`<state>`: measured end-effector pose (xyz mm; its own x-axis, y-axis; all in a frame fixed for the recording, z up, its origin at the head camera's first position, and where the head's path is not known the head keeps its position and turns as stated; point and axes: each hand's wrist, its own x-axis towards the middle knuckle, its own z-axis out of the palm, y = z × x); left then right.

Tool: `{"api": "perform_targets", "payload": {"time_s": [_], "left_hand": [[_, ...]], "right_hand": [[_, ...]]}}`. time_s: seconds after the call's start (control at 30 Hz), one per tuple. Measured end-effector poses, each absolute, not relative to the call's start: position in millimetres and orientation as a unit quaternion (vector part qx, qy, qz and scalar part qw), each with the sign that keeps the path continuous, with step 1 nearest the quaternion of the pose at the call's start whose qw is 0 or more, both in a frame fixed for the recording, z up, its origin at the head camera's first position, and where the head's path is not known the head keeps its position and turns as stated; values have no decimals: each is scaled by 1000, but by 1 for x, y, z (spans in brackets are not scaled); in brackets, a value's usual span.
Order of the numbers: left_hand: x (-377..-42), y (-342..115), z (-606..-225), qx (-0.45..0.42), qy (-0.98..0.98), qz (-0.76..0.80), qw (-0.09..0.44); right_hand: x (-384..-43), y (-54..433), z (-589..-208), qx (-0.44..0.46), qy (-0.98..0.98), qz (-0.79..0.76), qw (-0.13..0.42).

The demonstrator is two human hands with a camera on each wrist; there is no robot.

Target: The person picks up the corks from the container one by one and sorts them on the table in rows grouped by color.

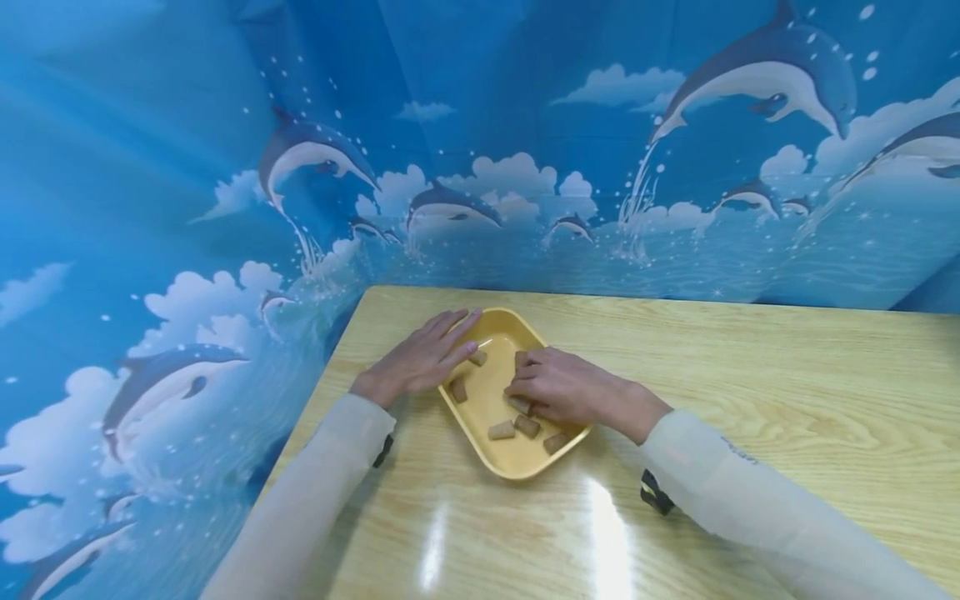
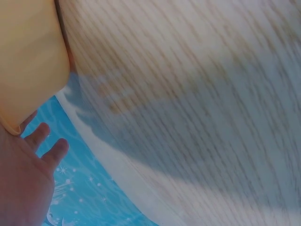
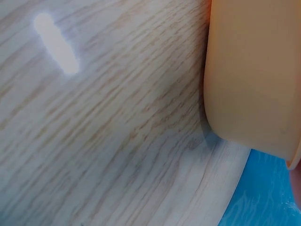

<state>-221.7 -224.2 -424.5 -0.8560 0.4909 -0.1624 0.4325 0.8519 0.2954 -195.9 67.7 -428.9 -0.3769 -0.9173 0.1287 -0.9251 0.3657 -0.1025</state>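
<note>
Left hand (image 1: 423, 357): spread at tray (image 1: 486, 407) rim | right hand (image 1: 564, 385): over corks (image 1: 527, 426), I can't tell if pinching | risk: loose left contact, tray may skid

- Tray (image 1: 491, 396): yellow, oblong, rounded corners, glossy; upright on the table (image 1: 750, 375), set askew, nearer its left edge.
- Corks (image 1: 502, 430): brown, tapered, seven visible, loose in tray.
- Three lie on their sides toward tray's near edge; two by its left edge.
- Two at right edge, partly hidden by right hand (image 1: 566, 385); grip unclear.
- Left hand (image 1: 423, 358) rests over tray's far-left rim, fingers extended.
</note>
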Motion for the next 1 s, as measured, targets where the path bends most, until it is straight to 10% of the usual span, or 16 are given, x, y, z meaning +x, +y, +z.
{"api": "perform_targets", "payload": {"time_s": [1.0], "left_hand": [[-223,-224,-427,241,956,122,113]], "right_hand": [[-193,71,-422,534,-836,116,42]]}}
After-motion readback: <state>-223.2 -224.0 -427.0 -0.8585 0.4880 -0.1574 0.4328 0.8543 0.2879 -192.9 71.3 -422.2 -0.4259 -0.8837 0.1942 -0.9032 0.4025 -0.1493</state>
